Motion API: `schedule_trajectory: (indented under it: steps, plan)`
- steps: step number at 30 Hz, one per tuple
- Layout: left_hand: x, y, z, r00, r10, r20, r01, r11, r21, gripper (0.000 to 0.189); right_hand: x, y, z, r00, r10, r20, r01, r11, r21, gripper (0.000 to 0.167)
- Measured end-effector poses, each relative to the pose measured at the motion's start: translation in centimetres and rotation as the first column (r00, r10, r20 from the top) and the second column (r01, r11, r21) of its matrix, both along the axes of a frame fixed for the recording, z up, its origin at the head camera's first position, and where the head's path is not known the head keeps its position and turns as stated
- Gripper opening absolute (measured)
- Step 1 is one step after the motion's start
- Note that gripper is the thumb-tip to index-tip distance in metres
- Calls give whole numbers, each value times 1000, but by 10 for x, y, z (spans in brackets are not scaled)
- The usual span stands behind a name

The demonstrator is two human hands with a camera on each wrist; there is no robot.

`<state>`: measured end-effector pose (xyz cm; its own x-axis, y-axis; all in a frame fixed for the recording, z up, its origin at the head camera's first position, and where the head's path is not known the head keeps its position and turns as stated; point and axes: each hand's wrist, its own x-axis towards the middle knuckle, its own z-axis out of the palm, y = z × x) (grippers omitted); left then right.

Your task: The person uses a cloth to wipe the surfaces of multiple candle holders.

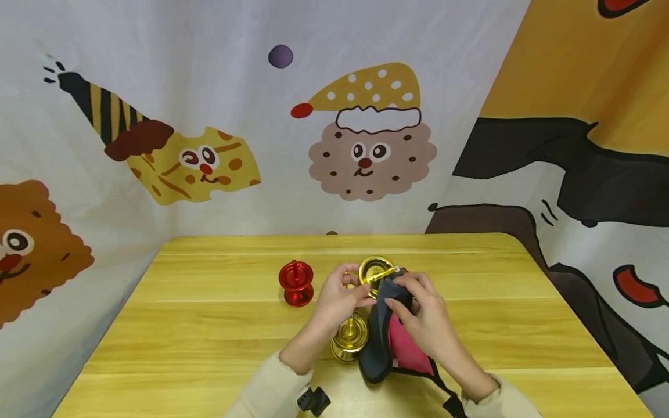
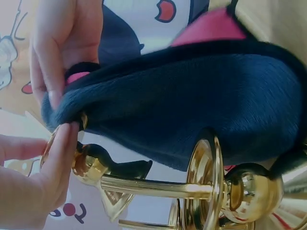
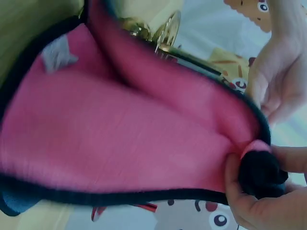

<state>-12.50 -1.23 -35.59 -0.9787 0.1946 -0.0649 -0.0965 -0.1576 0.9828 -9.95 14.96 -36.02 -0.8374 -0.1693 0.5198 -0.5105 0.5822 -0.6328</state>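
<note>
My left hand [image 1: 340,296] pinches a tilted gold candle holder [image 1: 370,262] by its round rim. My right hand [image 1: 427,313] grips a cloth, dark blue outside [image 1: 372,354] and pink inside [image 1: 410,343], with its bunched end pressed against that holder. In the right wrist view the pink side of the cloth [image 3: 129,139] spreads wide, edged in black. The left wrist view shows the fingers [image 2: 62,148] at the holder's rim, with part of the holder hidden by fingers and cloth. Another gold candle holder [image 1: 349,338] stands upright beneath my left wrist, beside the cloth.
A red candle holder [image 1: 296,284] stands upright on the wooden table [image 1: 209,325], left of my hands. By my left sleeve is a small black device [image 1: 313,400]. Behind the table hangs a printed curtain [image 1: 219,58] with cartoon figures.
</note>
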Motion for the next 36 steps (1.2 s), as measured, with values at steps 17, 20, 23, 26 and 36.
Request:
schedule_trajectory:
  steps: [17, 20, 23, 26, 36]
  plan:
    - [-1, -6, 0, 997, -72, 38, 69, 995, 72, 32, -11, 11, 8, 998, 36, 47, -35, 999, -15, 28]
    - [-1, -5, 0, 997, -72, 30, 70, 996, 47, 30, -6, 7, 5, 996, 47, 73, -40, 995, -93, 28]
    - [-1, -6, 1, 995, -95, 7, 95, 995, -20, 22, -4, 7, 3, 996, 56, 70, -46, 989, -140, 29]
    - [-2, -7, 3, 995, -102, -13, 101, 993, -66, 17, -5, 7, 3, 998, 55, 44, -48, 989, -139, 31]
    - [0, 2, 0, 998, 28, -50, -31, 998, -54, 10, 2, -5, 0, 986, 30, -165, -16, 996, 84, 35]
